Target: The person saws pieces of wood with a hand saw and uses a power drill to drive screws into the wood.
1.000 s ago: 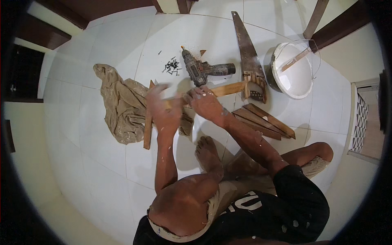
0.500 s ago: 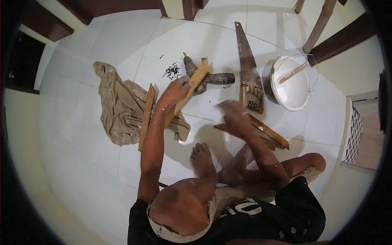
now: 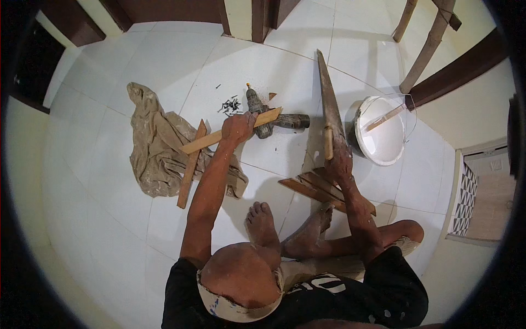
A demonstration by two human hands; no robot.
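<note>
My left hand [image 3: 239, 127] is closed around a flat wooden strip [image 3: 205, 141], gripping it near its middle. The strip slants up to the right; its right end passes over a dark cordless drill [image 3: 253, 101] lying on the floor. Under its left end, a second wooden strip [image 3: 189, 181] rests partly on a crumpled tan cloth [image 3: 153, 140]. My right hand [image 3: 341, 163] is wrapped around the handle of a handsaw [image 3: 330, 101], whose blade points away from me and is tilted. Below that hand, several wooden pieces [image 3: 307, 189] lie overlapping, partly covered by my forearm.
A white-rimmed bucket [image 3: 378, 157] with a stick [image 3: 386, 118] in it stands right of the saw. Dark screws [image 3: 231, 105] lie in a pile by the drill, near a small wood scrap [image 3: 272, 96]. Wooden poles [image 3: 430, 49] stand at the far right. My bare feet [image 3: 260, 222] are close in front.
My left hand has swung the wooden strip from a steep slant to a flatter one. My right hand has moved onto the saw handle, and the saw has tilted from lying flat.
</note>
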